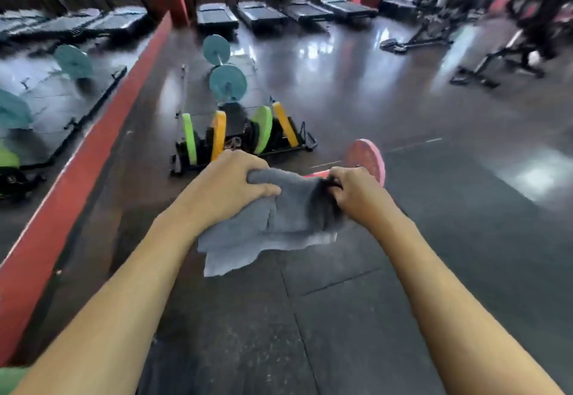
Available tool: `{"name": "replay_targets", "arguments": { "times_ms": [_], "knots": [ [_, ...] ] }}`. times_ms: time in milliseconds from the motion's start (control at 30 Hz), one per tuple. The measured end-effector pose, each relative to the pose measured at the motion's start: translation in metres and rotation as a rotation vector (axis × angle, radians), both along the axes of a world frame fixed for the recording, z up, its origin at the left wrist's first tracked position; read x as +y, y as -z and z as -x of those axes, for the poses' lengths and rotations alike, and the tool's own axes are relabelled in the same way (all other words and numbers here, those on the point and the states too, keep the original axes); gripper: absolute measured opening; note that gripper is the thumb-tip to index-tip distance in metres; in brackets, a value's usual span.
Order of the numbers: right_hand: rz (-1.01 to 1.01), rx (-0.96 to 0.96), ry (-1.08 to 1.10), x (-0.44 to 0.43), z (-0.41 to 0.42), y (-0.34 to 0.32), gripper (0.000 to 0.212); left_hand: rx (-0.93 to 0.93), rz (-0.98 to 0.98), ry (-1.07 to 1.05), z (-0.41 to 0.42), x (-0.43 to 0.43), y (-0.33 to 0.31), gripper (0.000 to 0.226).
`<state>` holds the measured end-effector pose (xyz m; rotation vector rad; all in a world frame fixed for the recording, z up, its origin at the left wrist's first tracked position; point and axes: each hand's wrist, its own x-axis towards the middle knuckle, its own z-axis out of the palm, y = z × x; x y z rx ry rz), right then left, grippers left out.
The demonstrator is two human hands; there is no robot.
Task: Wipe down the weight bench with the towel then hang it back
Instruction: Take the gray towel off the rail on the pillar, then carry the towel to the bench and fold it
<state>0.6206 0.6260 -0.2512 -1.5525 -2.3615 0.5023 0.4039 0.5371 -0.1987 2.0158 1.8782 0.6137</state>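
Observation:
A grey towel [273, 221] is bunched between both hands in front of me, above the dark rubber floor. My left hand [229, 183] grips its upper left part, thumb on top. My right hand [356, 193] pinches the towel's right end, where the cloth looks darker. A loose corner of the towel hangs down below the hands. Black weight benches [502, 59] stand at the far right, well away from my hands.
A rack [242, 137] of green and orange plates sits just beyond my hands. A pink plate [369, 159] stands behind my right hand. A teal barbell [223, 69] lies farther back. A mirror wall with a red base [93, 134] runs along the left. Treadmills [279, 13] line the back.

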Motion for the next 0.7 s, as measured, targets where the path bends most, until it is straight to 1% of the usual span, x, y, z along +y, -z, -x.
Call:
{"name": "replay_targets", "arguments": {
  "times_ms": [67,100,133,200,233,300,367,400,433,467,500,533,567,600,633,667,700],
  "knots": [
    [-0.050,0.066,0.115,0.002,-0.061,0.000,0.015,-0.047,-0.016,0.054,-0.070,0.038,0.005,0.023],
    [-0.065,0.150,0.153,0.001,-0.088,-0.003,0.014,-0.070,-0.011,0.065,-0.104,0.057,0.007,0.023],
    [-0.027,0.267,0.169,0.000,-0.113,-0.009,0.018,-0.090,0.004,0.069,-0.138,0.074,0.011,0.023],
    [0.159,0.470,0.143,-0.006,-0.158,-0.023,0.037,-0.126,0.062,0.069,-0.202,0.107,0.018,0.021],
    [0.265,0.503,0.119,-0.009,-0.180,-0.029,0.046,-0.147,0.106,0.072,-0.233,0.121,0.020,0.020],
    [0.345,0.437,0.107,-0.013,-0.226,-0.032,0.061,-0.186,0.207,0.113,-0.293,0.145,0.022,0.019],
    [0.296,0.394,0.210,-0.010,-0.269,-0.027,0.082,-0.327,0.344,0.216,-0.348,0.164,0.020,0.019],
    [0.237,0.368,0.303,-0.006,-0.292,-0.020,0.087,-0.431,0.433,0.287,-0.375,0.172,0.019,0.019],
    [0.178,0.331,0.401,0.000,-0.315,-0.014,0.084,-0.549,0.534,0.362,-0.399,0.180,0.019,0.019],
    [0.126,0.295,0.486,0.006,-0.339,-0.010,0.075,-0.684,0.649,0.432,-0.423,0.189,0.020,0.021],
    [0.087,0.275,0.552,0.013,-0.366,-0.006,0.060,-0.795,0.753,0.496,-0.448,0.200,0.023,0.024],
    [0.057,0.274,0.604,0.019,-0.394,-0.004,0.043,-0.856,0.814,0.554,-0.472,0.212,0.029,0.028],
    [0.029,0.283,0.653,0.024,-0.424,-0.003,0.025,-0.874,0.826,0.608,-0.499,0.224,0.036,0.030],
    [0.002,0.294,0.707,0.029,-0.454,-0.002,0.014,-0.834,0.757,0.656,-0.525,0.237,0.044,0.031],
    [-0.026,0.302,0.760,0.035,-0.484,-0.004,0.015,-0.745,0.615,0.690,-0.552,0.252,0.054,0.031],
    [-0.045,0.308,0.805,0.041,-0.514,-0.006,0.022,-0.667,0.484,0.745,-0.579,0.265,0.063,0.032],
    [-0.049,0.320,0.830,0.046,-0.542,-0.010,0.028,-0.613,0.418,0.847,-0.608,0.276,0.071,0.040]
  ]
}}
